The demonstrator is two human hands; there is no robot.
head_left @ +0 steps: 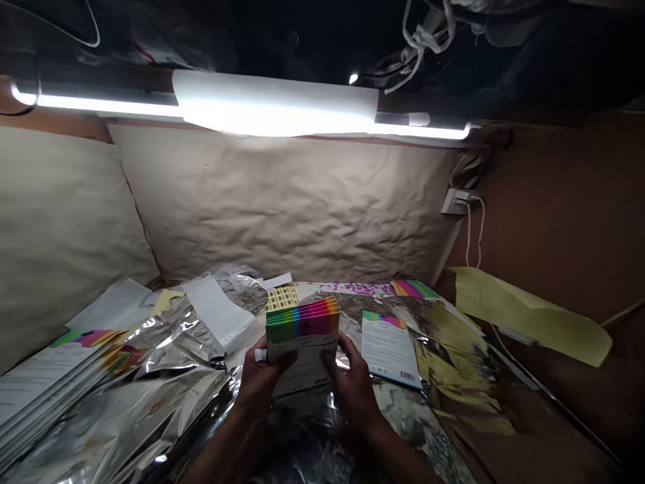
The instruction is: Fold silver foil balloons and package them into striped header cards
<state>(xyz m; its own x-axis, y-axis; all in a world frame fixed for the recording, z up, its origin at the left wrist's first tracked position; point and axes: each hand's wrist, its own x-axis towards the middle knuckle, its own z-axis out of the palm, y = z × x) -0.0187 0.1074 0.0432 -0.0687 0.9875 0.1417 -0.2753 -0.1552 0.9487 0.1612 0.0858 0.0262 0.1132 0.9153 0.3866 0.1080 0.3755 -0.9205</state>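
In the head view, the left hand (261,384) and right hand (353,388) both clench their grips on a rainbow-striped box (302,334) at six o'clock. A barcoded leaflet (390,349) lies just beside it at four o'clock on crinkled silver foil (176,356). A stack of printed leaflets (45,396) sits at nine o'clock, no brand or small print legible.

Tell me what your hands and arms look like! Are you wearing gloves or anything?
No gloves! The left hand and right hand are bare, and I can't see any ring, watch or tape. The left forearm and right forearm are bare too, with no sleeve showing before they fade into shadow.
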